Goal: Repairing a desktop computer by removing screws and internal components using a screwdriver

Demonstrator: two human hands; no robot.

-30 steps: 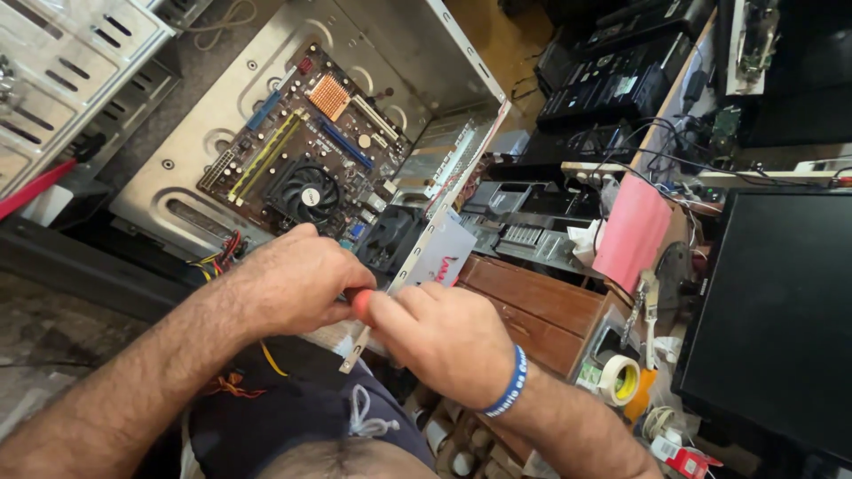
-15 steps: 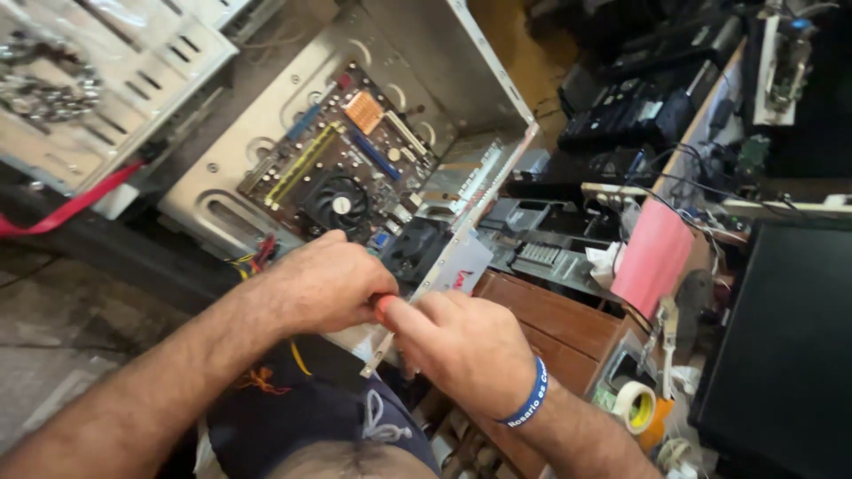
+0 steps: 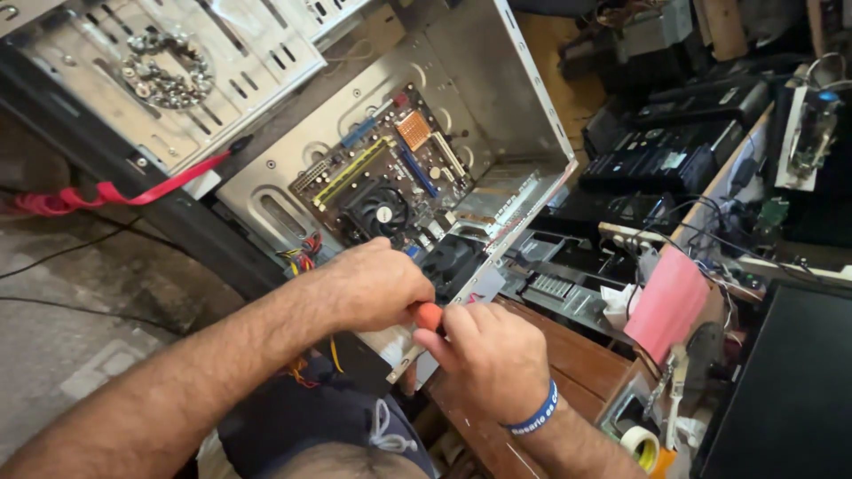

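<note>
Since the earlier frames the view has tipped so the open computer case sits higher and nearer the frame centre, and a ring of screws on the side panel has come into sight at upper left; the hands have stayed locked together throughout.

Nearest, low in the frame, the left hand (image 3: 368,288) is curled shut around something hidden in its fist, while the right hand (image 3: 493,355), wearing a blue wristband (image 3: 532,415), closes its fingers on the orange screwdriver handle (image 3: 429,315) between them. The two hands touch (the tool's shaft and tip cannot be seen), pressed at the lower edge of the computer case (image 3: 524,191), probably so one hand steadies while the other turns.

Just beyond, the case lies open on its side, which leaves the motherboard (image 3: 386,177) facing up with its round black cooler fan (image 3: 377,213) and copper-coloured heatsink (image 3: 414,129) exposed. A bundle of coloured wires (image 3: 302,257) trails out left of the left hand.

Further off, the grey side panel (image 3: 177,80) at upper left holds the ring of screws (image 3: 164,71), and a red cable (image 3: 115,191) runs beneath it. At right, the cluttered bench (image 3: 568,350) carries a pink cloth (image 3: 666,302) and a roll of tape (image 3: 641,442).
</note>
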